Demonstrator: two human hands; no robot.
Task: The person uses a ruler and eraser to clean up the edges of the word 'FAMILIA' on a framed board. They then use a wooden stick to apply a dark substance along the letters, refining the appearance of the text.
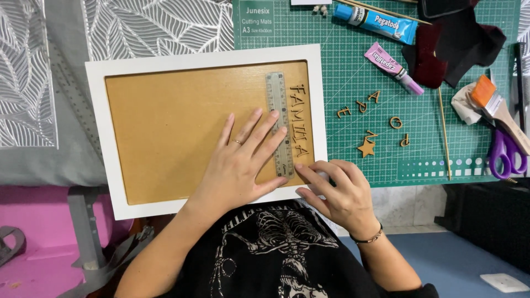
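A white frame (99,110) with a tan board (165,132) lies in front of me. My left hand (243,157) rests flat on the board, its fingertips pressing a clear ruler (279,105) that lies lengthwise. A row of small wooden letters (298,118) sits along the ruler's right edge. My right hand (337,190) is at the frame's lower right corner, fingers curled, index fingertip touching the board just below the last letter. I cannot tell whether it holds anything.
A green cutting mat (353,66) lies under the frame's right side, with loose wooden letters (361,107), a wooden star (366,148), two glue tubes (381,22), dark fabric scraps (458,41), a brush (497,107), purple scissors (505,154) and thin sticks (443,132).
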